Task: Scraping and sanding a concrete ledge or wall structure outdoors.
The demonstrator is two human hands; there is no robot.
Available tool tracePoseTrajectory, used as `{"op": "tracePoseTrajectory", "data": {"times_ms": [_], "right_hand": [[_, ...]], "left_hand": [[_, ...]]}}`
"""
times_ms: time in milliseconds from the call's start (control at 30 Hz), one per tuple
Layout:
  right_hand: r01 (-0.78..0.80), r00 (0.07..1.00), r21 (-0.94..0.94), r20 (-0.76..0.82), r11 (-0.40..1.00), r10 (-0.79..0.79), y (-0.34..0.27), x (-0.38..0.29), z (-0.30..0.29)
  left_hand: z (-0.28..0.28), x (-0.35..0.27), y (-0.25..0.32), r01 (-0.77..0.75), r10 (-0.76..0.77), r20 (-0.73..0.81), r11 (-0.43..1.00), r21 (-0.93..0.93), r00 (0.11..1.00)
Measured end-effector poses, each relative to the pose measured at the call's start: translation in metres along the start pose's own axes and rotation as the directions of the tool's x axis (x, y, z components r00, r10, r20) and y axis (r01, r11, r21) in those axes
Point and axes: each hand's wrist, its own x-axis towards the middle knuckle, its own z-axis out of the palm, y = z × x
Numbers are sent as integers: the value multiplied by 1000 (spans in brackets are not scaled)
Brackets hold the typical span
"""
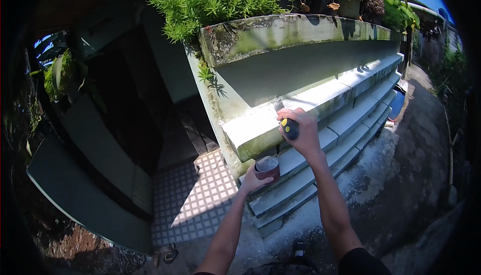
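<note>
My right hand (300, 128) grips a scraper by its dark handle with yellow spots (289, 128). Its flat grey blade (279, 104) meets the sunlit top of the upper wall ledge (259, 119), where pale dust or flakes lie. Lower and to the left, my left hand (255, 181) holds a reddish-brown hollow cylinder (267, 169) with a pale inside. Whether that is a cup or a roll of sandpaper I cannot tell. It is beside the front of the stepped ledges, below the upper one. Green stains mark the upper ledge's front face (259, 146).
A mossy concrete planter (300, 30) with leafy plants (221, 0) overhangs the ledges. Lower steps (297, 186) project toward me. Left are a checkered tile floor (195, 203) and a low wall (90, 196). A blue container (397, 104) stands far right; sandals (170, 256) lie below.
</note>
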Motion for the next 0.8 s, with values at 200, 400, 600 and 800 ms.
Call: {"op": "tracePoseTrajectory", "data": {"times_ms": [200, 400, 600, 800], "right_hand": [[48, 998, 139, 31, 989, -53, -29, -11, 24], [27, 994, 351, 93, 936, -63, -51, -13, 30], [-40, 998, 170, -49, 985, 49, -37, -2, 1], [-187, 924, -59, -350, 981, 155, 16, 2, -9]], "left_hand": [[1, 1, -1, 60, -59, 11, 998, -6, 998], [-4, 0, 1, 76, -74, 60, 997, -31, 995], [-4, -1, 0, 47, -47, 2, 999, 9, 999], [2, 2, -5, 42, -42, -14, 999, 4, 999]]}}
